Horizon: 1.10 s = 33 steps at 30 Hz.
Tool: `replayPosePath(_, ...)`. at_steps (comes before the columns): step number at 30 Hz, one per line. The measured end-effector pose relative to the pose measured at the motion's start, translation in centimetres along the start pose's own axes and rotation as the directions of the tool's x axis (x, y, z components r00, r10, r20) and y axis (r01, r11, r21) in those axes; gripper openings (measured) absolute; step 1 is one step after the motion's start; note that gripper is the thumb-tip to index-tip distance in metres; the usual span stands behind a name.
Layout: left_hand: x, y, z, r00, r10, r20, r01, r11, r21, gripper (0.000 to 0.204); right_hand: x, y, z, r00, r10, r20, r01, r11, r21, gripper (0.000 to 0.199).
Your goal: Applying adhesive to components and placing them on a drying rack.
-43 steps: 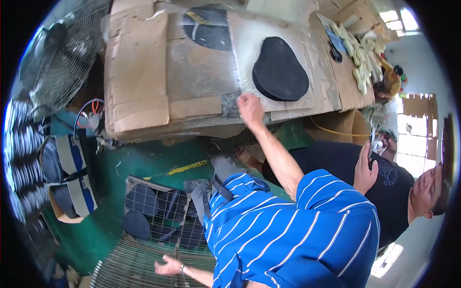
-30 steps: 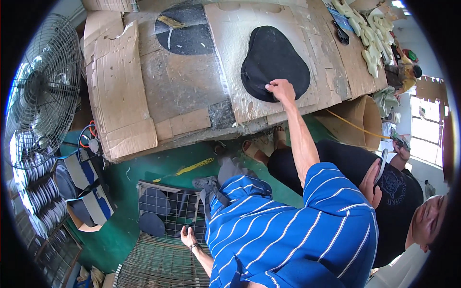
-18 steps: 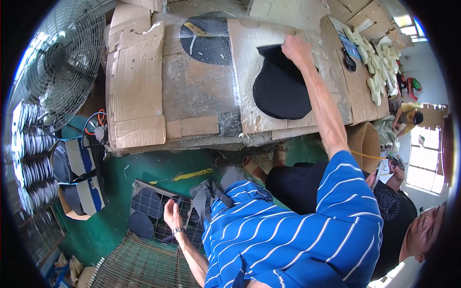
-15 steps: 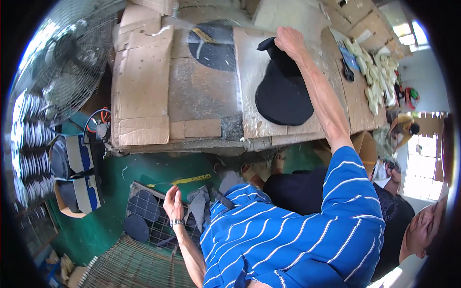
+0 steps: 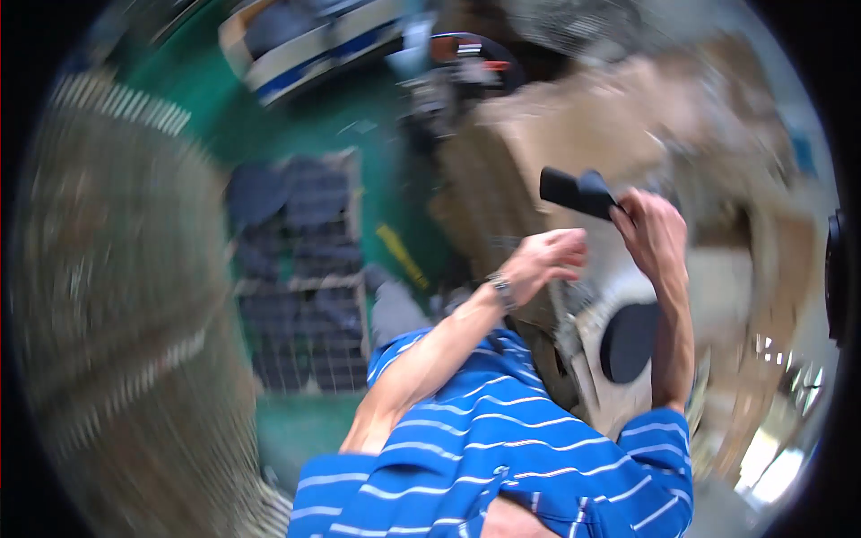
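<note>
Right hand [image 5: 655, 235] clamps a flat black pad [image 5: 577, 192], dark and matte, raised above the cardboard-covered desk [image 5: 538, 152]. Left hand [image 5: 549, 260] hangs loosely curled, empty, just below the pad; motion blur smears everything around.

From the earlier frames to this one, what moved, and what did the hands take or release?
The right hand has lifted the black flat piece off the cardboard-covered table, and its fingers grip one end in the air. The left hand has risen from down by the wire rack to just beside it, holding nothing that can be made out. The view has swung round and blurred. A second black piece stays on the table.
</note>
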<state>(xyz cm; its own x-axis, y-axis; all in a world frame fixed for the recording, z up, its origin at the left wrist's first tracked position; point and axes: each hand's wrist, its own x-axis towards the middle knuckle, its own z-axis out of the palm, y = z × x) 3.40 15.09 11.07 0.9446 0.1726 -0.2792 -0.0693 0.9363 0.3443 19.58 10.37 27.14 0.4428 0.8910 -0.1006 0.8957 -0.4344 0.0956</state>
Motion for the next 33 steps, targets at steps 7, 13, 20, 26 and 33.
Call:
replayPosePath(7, -13.6, 6.3, -13.4, 0.58, 0.366, -0.728, -0.435, 0.894, 0.102, 0.027, 3.2, -24.5, 8.3, 0.841, -0.538, 0.062, 0.509, 0.825, 0.246, 0.015)
replayPosePath(13, -24.2, 6.7, -22.8, 0.179, 0.219, -0.959, -0.47, 0.875, 0.112, 0.032, 3.3, -38.8, 15.4, 0.73, -0.671, 0.131, 0.619, 0.73, 0.29, 0.024)
replayPosePath(20, -27.4, 6.1, -29.3, -0.069, 0.157, -0.985, -0.872, 0.471, 0.137, 0.039, 5.2, -46.5, 22.2, 0.559, -0.781, 0.279, 0.554, 0.602, 0.574, 0.044)
replayPosePath(26, -26.1, 6.5, -34.0, -0.224, 0.163, -0.961, -0.93, 0.258, 0.261, 0.07, 10.8, -49.1, 28.0, 0.322, -0.842, 0.433, 0.272, 0.521, 0.809, 0.058)
replayPosePath(33, -26.3, 6.3, -35.5, -0.523, 0.217, -0.824, -0.546, 0.657, 0.52, 0.03, 18.2, -53.3, 40.2, 0.58, -0.432, 0.691, -0.187, 0.755, 0.629, 0.093)
